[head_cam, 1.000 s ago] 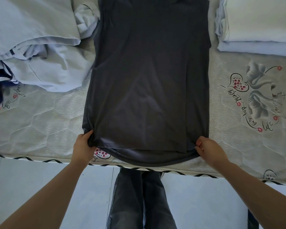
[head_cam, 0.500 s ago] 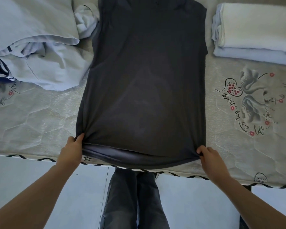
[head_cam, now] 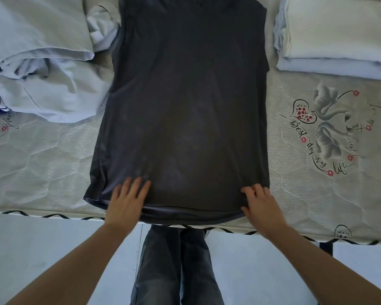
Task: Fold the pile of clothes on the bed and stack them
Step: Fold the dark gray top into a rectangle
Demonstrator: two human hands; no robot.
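1. where the bed's near edge runs across the view, a dark grey shirt (head_cam: pixel 185 102) lies spread flat on the mattress (head_cam: pixel 42 164), its hem toward the person and its top end at the far edge of the view.
2. the left hand (head_cam: pixel 125 201) rests flat on the shirt's lower left part, fingers straight and slightly spread, gripping nothing.
3. the right hand (head_cam: pixel 260 205) sits at the shirt's lower right corner with its fingers bent onto the cloth; it looks like a pinch on the hem, though the thumb is hidden, so the grip is not certain.
4. to the left of the shirt lies a loose pile of pale blue clothes (head_cam: pixel 37 69), touching the shirt's upper left edge.
5. to the right, apart from the shirt, sits a neat stack of folded clothes (head_cam: pixel 334 34), a white piece on top of a pale blue one.
6. the mattress is quilted, with a printed swan motif (head_cam: pixel 326 122) and script between the shirt and the right edge.
7. below the bed edge, the person's legs in grey jeans (head_cam: pixel 176 265) stand on a pale floor.
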